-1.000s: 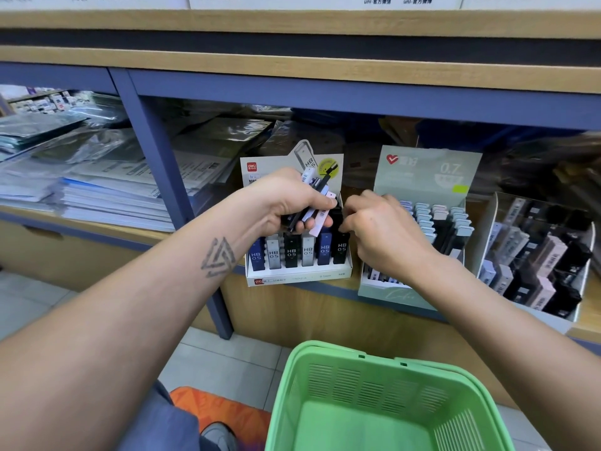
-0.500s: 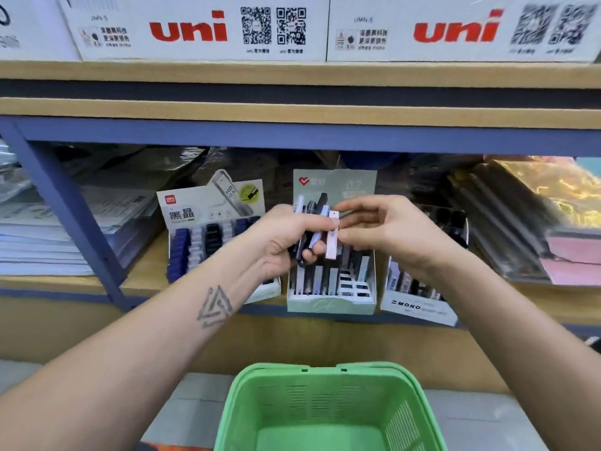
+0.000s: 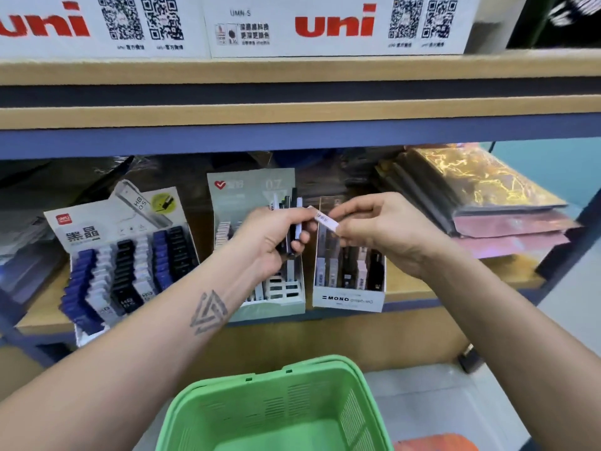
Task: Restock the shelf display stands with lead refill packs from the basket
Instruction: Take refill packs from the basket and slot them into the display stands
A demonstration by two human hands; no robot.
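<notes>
Bright even light, soft motion blur, wide-angle edge warp, shelf interior dim

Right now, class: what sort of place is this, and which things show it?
Probably a stationery shop: a shelf of lead refill display stands, white uni cartons above, a green basket below.
</notes>
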